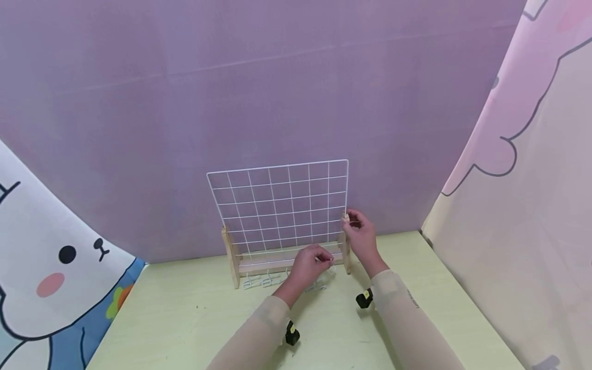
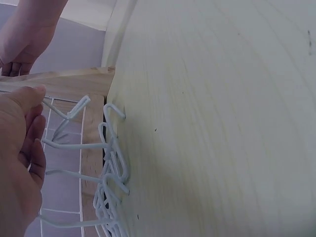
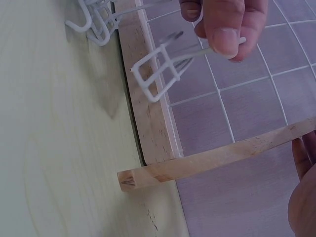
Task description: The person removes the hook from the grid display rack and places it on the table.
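Note:
A white wire grid panel (image 1: 282,205) stands upright in a wooden stand (image 1: 277,261). My left hand (image 1: 309,267) is in front of its lower right part and pinches a white wire hook (image 3: 157,73) between thumb and fingers. In the right wrist view this hook has a small square lattice back, apart from the grid. My right hand (image 1: 362,239) holds the upper end of the right wooden side post (image 3: 222,160), its fingers partly hidden behind the wood. More white wire hooks (image 2: 111,177) lie bunched along the stand's front foot.
The pale wooden tabletop (image 1: 185,313) ends at a purple backdrop (image 1: 277,103) behind the stand. A printed cartoon cloth (image 1: 55,257) hangs at the left and a pale patterned cloth (image 1: 532,216) at the right. The left wooden post (image 1: 230,257) holds the grid's other side.

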Available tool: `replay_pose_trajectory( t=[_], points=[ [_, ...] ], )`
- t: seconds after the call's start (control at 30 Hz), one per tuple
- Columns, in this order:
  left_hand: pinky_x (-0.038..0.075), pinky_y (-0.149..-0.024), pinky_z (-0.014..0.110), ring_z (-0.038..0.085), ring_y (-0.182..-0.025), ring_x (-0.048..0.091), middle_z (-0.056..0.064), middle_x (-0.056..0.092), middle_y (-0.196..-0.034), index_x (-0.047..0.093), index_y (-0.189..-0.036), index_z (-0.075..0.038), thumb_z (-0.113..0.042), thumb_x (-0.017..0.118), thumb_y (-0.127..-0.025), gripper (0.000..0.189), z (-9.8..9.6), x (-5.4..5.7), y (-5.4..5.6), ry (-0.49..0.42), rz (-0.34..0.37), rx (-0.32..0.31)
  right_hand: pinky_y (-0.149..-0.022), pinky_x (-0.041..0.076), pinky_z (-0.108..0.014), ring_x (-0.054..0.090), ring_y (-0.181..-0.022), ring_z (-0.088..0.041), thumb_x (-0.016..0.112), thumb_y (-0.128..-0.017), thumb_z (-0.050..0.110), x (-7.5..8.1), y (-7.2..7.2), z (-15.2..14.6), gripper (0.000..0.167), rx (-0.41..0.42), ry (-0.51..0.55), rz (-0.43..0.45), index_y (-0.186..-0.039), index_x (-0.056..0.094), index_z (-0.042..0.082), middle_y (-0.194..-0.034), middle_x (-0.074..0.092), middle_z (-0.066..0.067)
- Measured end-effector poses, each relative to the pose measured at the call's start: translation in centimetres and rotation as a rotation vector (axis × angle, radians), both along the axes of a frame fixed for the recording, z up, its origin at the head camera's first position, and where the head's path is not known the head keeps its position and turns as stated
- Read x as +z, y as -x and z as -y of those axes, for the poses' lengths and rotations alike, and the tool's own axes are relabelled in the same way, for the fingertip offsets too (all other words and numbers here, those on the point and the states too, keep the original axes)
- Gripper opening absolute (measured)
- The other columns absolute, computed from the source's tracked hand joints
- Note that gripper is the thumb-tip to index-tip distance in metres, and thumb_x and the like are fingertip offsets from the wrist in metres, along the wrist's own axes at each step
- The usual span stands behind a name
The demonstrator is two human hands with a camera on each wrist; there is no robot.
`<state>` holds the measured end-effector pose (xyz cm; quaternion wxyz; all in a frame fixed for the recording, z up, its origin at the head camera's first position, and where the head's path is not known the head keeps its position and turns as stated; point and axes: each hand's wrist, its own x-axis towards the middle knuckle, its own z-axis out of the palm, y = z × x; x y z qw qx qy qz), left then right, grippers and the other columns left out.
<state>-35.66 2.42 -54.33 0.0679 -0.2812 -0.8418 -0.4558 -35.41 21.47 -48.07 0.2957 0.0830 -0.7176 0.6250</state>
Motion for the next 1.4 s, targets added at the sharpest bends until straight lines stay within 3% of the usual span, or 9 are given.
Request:
replay_pose_trajectory(
  t=[0.47, 1.03, 1.23, 1.4],
  points=[
    [0.059, -0.075, 0.021, 0.002, -0.081, 0.066, -0.008, 0.074, -0.092, 0.085, -0.095, -0.009, -0.006, 0.088, -0.095, 0.004, -0.4, 0.0, -0.3, 0.075, 0.07, 0.039, -0.077, 0.056, -0.015, 0.063, -0.096, -0.027, 0.069, -0.1, -0.009, -0.2, 0.2, -0.1, 0.031, 0.012, 0.019, 0.054, -0.13, 0.068, -0.014, -0.115, 0.071, -0.032],
    [0.06, -0.073, 0.022, 0.003, -0.078, 0.067, -0.006, 0.077, -0.087, 0.084, -0.093, -0.008, -0.003, 0.089, -0.093, 0.007, -0.4, -0.4, 0.2, 0.031, 0.16, 0.026, -0.078, 0.054, -0.014, 0.062, -0.097, -0.025, 0.069, -0.098, -0.01, -0.1, 0.3, 0.1, 0.031, -0.014, 0.022, 0.058, -0.129, 0.069, -0.013, -0.113, 0.071, -0.027],
    [0.059, -0.071, 0.021, 0.004, -0.077, 0.065, -0.006, 0.076, -0.086, 0.084, -0.095, -0.004, -0.001, 0.087, -0.094, 0.005, -0.5, -0.3, 0.1, 0.041, 0.181, 0.009, -0.079, 0.054, -0.014, 0.062, -0.1, -0.031, 0.068, -0.099, -0.01, 0.0, 0.1, 0.1, 0.031, -0.007, 0.026, 0.07, -0.13, 0.069, -0.012, -0.115, 0.07, -0.028],
    [0.059, -0.07, 0.021, 0.003, -0.076, 0.065, -0.005, 0.076, -0.084, 0.083, -0.095, -0.002, 0.0, 0.087, -0.094, 0.005, -0.4, -0.4, 0.0, 0.034, 0.19, 0.009, -0.079, 0.054, -0.014, 0.061, -0.102, -0.036, 0.068, -0.1, -0.01, -1.4, 1.5, -0.5, 0.032, -0.002, 0.026, 0.084, -0.132, 0.068, -0.012, -0.118, 0.069, -0.033]
  ],
)
